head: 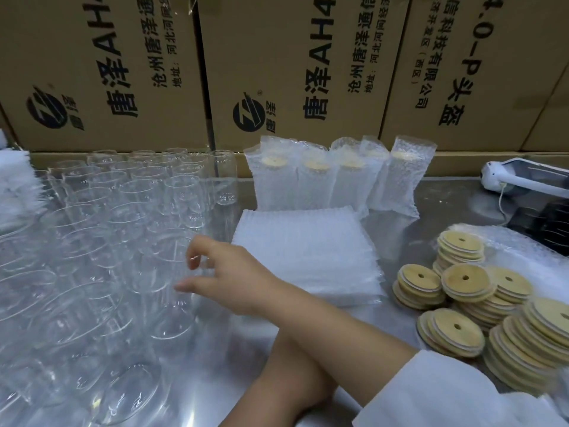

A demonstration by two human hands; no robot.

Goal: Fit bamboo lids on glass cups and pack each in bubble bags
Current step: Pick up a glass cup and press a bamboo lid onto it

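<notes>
I saw the right hand (234,272) curve thumb and forefinger round a glass cup (166,315), centre left; an actual grip, I couldn't tell. Neighbouring cups (101,211) crowded it; bubble bags (304,251) and bamboo lids (462,291) lay to the right.

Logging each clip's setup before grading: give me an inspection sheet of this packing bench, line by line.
Surface: grey metal bench, shiny and reflective.
Job's things: open glass cups crowd the left. A flat bubble bag stack lies in the centre. Packed cups stand in a row behind it. Bamboo lids are piled on the right.
Clutter: white brush far left; black object at the right edge.
Grippers: right hand curls round one glass cup. The left hand is unseen; a second forearm crosses under the right arm.
Cables: thin white cord hangs from a white device.
Surroundings: printed cardboard cartons line the back.
</notes>
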